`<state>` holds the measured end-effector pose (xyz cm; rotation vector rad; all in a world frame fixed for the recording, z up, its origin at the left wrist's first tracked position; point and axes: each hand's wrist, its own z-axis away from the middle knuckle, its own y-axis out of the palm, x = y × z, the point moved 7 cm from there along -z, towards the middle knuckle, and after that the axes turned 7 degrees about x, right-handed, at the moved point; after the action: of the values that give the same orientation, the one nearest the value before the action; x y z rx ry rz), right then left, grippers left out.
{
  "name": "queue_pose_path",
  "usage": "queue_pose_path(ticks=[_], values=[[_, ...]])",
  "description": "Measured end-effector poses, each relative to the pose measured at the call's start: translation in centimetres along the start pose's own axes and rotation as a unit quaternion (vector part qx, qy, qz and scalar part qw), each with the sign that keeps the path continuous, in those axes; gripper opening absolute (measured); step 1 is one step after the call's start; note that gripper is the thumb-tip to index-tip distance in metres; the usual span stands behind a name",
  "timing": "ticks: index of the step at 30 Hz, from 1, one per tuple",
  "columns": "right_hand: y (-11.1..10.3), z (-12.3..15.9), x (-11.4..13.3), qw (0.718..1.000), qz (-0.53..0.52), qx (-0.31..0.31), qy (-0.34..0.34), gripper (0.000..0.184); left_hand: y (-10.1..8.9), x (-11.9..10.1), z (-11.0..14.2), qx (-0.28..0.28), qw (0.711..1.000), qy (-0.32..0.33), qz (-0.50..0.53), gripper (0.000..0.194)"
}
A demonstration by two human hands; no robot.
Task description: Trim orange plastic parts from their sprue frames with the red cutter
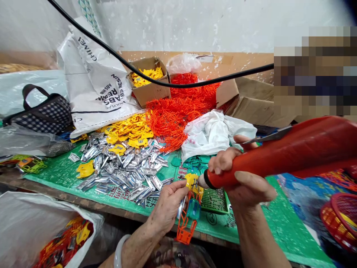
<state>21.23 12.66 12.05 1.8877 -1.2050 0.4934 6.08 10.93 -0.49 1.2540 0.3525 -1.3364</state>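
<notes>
My left hand (164, 203) pinches a small plastic toy assembly at its yellow part (190, 179), near the table's front edge. An orange frame (186, 236) hangs below the yellow part, with a translucent teal piece (193, 209) inside it. My right hand (245, 188) is wrapped around a red power screwdriver (267, 150), held nearly level. The tool's tip meets or almost meets the yellow part; the exact contact is too small to tell. Just behind the toy is a green basket (215, 201) of tiny dark pieces, probably screws.
Silvery parts (125, 171), yellow parts (131, 128) and orange frames (170, 121) lie heaped on the green-covered table. A white sack (95, 78) and cardboard boxes (152, 93) stand behind. A black cable (111, 56) crosses overhead. A red basket (334, 219) is at right, an open bag (52, 208) lower left.
</notes>
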Motion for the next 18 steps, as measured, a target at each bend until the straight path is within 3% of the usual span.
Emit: queue_pose_path(ticks=[5, 18], values=[[-0.5, -0.1, -0.3, 1.0, -0.02, -0.015, -0.002, 0.05, -0.2, -0.4, -0.6, -0.025, 0.999, 0.008, -0.019, 0.025], [-0.9, 0.1, -0.8, 1.0, 0.008, -0.024, -0.015, 0.049, 0.8, -0.7, -1.1, -0.013, 1.0, 0.014, -0.003, 0.026]])
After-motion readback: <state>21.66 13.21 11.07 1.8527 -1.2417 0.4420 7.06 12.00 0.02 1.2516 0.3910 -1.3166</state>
